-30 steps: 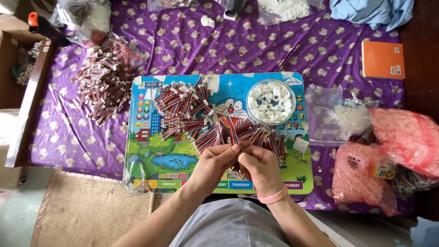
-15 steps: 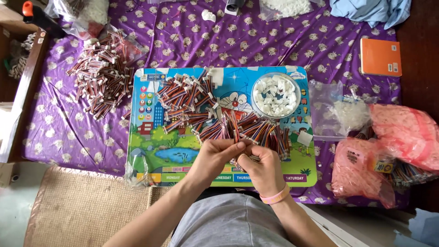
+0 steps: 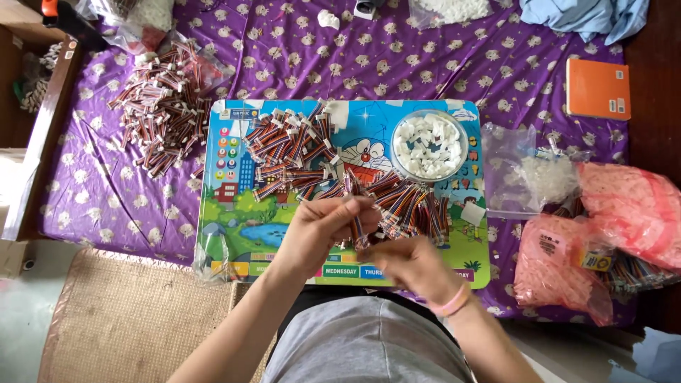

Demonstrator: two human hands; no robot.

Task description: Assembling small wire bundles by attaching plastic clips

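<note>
Just below the centre of the frame the person's left hand (image 3: 323, 223) and right hand (image 3: 411, 264) meet over a colourful cartoon board (image 3: 234, 213) that lies on a purple patterned cloth (image 3: 106, 191). The left hand is closed in a pinch around a short multicoloured wire bundle (image 3: 358, 230), which hangs down from its fingertips; the right hand is blurred, its fingers curled beneath the bundle's lower end, and whether it actually grips the bundle cannot be told. A pink band (image 3: 454, 301) sits on the right wrist. Right behind the hands, across the middle of the board, lies a loose heap of wire bundles (image 3: 298, 152) of the same kind, with white connectors at their ends. In the board's upper right part stands a round clear bowl of small white connectors (image 3: 429, 145). A second pile of wire bundles (image 3: 159, 106) lies on the cloth at the upper left of the frame, off the board. At the right are a clear plastic bag (image 3: 525, 177) and pink plastic bags (image 3: 617, 213), and at the upper right an orange notebook (image 3: 598, 89). A woven mat (image 3: 135, 319) covers the floor at the lower left.
</note>
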